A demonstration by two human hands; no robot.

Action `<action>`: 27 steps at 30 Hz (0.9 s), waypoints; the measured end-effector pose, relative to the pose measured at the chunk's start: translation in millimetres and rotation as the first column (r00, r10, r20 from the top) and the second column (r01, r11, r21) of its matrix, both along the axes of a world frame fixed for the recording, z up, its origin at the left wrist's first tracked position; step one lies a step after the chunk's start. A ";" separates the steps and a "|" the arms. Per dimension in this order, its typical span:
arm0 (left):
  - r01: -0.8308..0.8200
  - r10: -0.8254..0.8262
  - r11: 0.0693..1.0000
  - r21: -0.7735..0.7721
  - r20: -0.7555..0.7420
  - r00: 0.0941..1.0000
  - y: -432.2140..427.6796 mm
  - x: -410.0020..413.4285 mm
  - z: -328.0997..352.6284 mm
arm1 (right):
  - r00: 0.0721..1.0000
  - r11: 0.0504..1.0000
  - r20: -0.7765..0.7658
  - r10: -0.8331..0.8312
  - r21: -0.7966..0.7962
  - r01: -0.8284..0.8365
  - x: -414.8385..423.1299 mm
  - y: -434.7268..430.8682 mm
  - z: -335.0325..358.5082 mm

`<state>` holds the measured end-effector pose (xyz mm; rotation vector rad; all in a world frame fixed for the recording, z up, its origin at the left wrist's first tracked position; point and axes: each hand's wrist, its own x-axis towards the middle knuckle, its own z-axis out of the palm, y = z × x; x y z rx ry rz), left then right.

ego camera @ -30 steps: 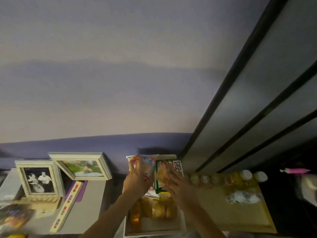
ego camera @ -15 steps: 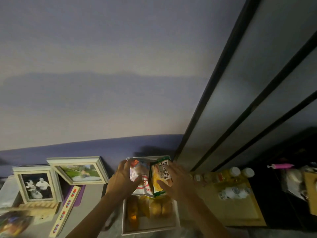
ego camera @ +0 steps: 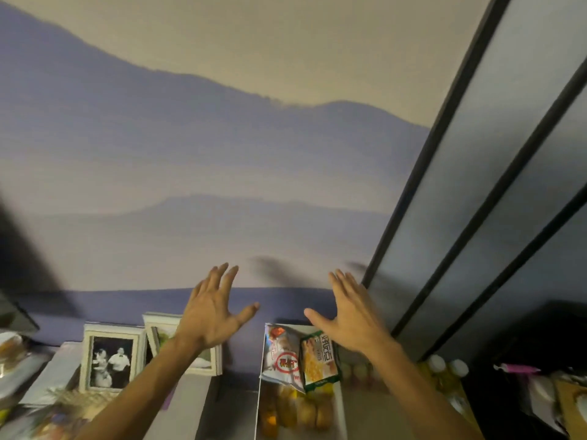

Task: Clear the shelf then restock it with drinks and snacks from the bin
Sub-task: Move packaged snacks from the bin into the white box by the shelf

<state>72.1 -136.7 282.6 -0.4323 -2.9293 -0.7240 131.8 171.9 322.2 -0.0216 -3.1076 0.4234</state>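
Snacks stand upright at the back of the tray, leaning on the wall, likely so labels face you; your left hand and right hand hover above, fingers spread wide, empty.

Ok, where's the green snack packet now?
Head view, lower centre-right: green snack packet propped in the white bin beside the red-and-white packet, below the right hand.
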 end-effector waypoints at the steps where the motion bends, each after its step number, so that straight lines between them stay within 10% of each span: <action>1: -0.017 0.017 1.000 -0.005 -0.026 1.000 -7.9 11.0 10.5 | 1.000 1.000 -0.015 0.009 -0.004 -0.009 5.0 -6.4 8.9; 27: -0.743 0.744 0.669 -0.016 0.022 0.668 -384.5 423.2 62.6 | 0.636 0.635 -0.026 0.772 -0.018 -0.772 164.0 -458.4 51.2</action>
